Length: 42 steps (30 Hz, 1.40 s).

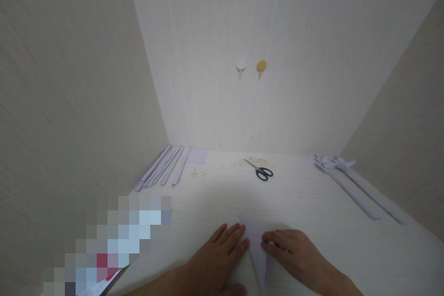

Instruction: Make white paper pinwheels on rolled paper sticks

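Both hands flat on folded paper (257, 245) — left hand (222, 252) and right hand (294, 252) spread, pressing creases; scissors (260, 170) beyond them, untouched — folding partway done.

No text, label, brand, number or sign can be read anywhere; the lower-left patch (107, 245) is pixelated and shows nothing legible

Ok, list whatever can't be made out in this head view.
- Folded paper: its sides lie under the left hand and right hand; its lower part runs off the bottom edge.
- Lower left corner: a pixelated patch blurs whatever is there.
- Small pale bits near the paper strips, and more by the scissors: too small to identify.
- Both forearms: cut off by the bottom edge.
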{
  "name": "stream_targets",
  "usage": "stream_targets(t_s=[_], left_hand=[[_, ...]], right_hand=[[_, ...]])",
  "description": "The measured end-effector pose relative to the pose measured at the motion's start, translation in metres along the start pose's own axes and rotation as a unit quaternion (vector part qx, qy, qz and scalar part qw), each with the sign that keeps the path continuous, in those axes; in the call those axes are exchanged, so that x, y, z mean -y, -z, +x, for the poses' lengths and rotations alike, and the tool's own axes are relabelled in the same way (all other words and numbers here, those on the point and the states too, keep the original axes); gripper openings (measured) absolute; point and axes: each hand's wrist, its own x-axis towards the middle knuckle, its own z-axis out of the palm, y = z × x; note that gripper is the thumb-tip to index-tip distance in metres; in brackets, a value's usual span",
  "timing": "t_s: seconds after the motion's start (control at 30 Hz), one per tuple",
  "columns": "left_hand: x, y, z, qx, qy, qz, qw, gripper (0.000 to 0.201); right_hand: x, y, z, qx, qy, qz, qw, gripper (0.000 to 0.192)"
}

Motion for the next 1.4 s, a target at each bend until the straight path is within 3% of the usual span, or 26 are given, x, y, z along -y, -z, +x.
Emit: stream_targets(t_s=[0.1,0.23,0.43,0.5,0.6,0.7,0.77,0.83,0.93,1.03,1.27,1.4], left_hand=[[0.0,0.0,0.0,-0.006,0.001,0.0,1.0,0.065],[-0.002,0.0,0.001,-0.012,0.004,0.006,1.0,0.064],[0.007,-0.007,0.003,-0.008,-0.028,0.016,0.999,0.068],[0.014,-0.018,0.007,-0.022,-0.04,0.022,0.999,0.069],[0.026,-0.039,0.011,-0.086,-0.049,0.04,0.994,0.082],[0.033,-0.053,0.01,-0.212,-0.048,0.08,0.973,0.091],[0.034,-0.054,0.007,-0.277,-0.065,0.122,0.951,0.082],[0.032,-0.051,0.005,-0.303,-0.115,0.176,0.93,0.064],[0.026,-0.047,0.005,-0.302,-0.208,0.196,0.91,0.034],[0.018,-0.042,0.006,-0.269,-0.193,0.138,0.934,0.022],[0.003,-0.006,0.001,-0.081,-0.129,0.051,0.987,0.037],[-0.001,0.007,-0.004,-0.05,-0.113,-0.006,0.992,0.04]], right_hand=[[0.005,-0.005,0.001,-0.022,-0.092,0.017,0.995,0.026],[0.008,-0.012,0.0,-0.041,-0.093,0.045,0.994,0.028],[0.012,-0.005,0.009,0.072,-0.085,0.122,0.986,0.011],[0.014,-0.003,0.012,0.094,-0.081,0.118,0.985,0.018],[0.016,-0.003,0.013,0.111,-0.069,0.096,0.987,0.033],[0.016,-0.007,0.013,0.125,-0.047,0.082,0.988,0.039],[0.016,-0.01,0.012,0.132,-0.036,0.084,0.987,0.037],[0.015,-0.014,0.011,0.126,-0.029,0.086,0.988,0.032],[0.014,-0.021,0.006,0.121,-0.025,0.076,0.989,0.029],[0.013,-0.026,0.003,0.133,-0.007,0.071,0.989,0.032],[0.011,-0.017,0.006,0.138,-0.098,0.059,0.984,0.039],[-0.001,-0.014,0.006,0.146,-0.129,0.068,0.979,0.044]])
